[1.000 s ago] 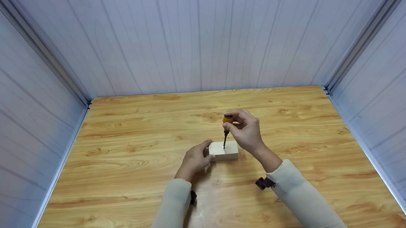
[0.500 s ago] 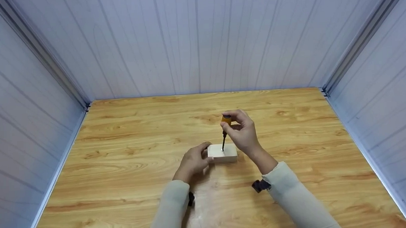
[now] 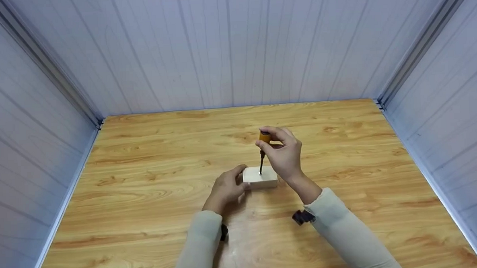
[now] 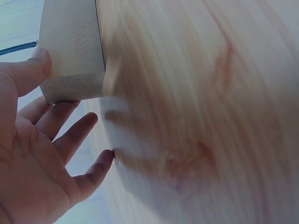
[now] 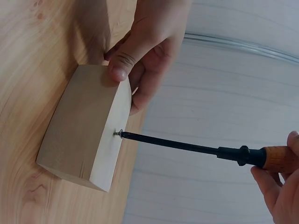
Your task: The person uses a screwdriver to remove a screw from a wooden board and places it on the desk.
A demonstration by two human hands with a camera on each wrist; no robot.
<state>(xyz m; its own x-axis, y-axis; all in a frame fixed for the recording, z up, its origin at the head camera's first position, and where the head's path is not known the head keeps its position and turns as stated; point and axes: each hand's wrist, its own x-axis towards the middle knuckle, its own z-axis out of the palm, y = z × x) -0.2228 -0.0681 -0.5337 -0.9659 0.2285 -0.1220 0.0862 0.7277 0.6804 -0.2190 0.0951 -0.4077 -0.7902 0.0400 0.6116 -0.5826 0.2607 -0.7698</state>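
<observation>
Two pale sleeves (image 3: 199, 246) are showing on the near side of the wooden block (image 3: 261, 184), and each is wearing a small black device (image 3: 302, 217) by the wrist. Just left of the block, the left hand (image 3: 226, 187) is pinching its left end, the thumb pressing on the near face and two fingers resting on the far side; the remaining two fingers are spreading apart from it, just beside the wood-grain counter (image 3: 144, 186). The block itself is lying flat on that counter, between the two arms. A small metal screw (image 5: 117, 134) is standing near the middle of the block's top face, its head sitting above the surface. Over the block, a screwdriver (image 5: 170, 143) is leaning slightly rightward from upright, its dark tip meeting the screw. Above and to the right of the block, the right hand (image 3: 285, 154) is gripping the orange handle (image 3: 265, 138) between thumb and bent fingers. Well beyond the block, a whitish panelled wall (image 3: 235, 49) is rising from the counter's far edge.
</observation>
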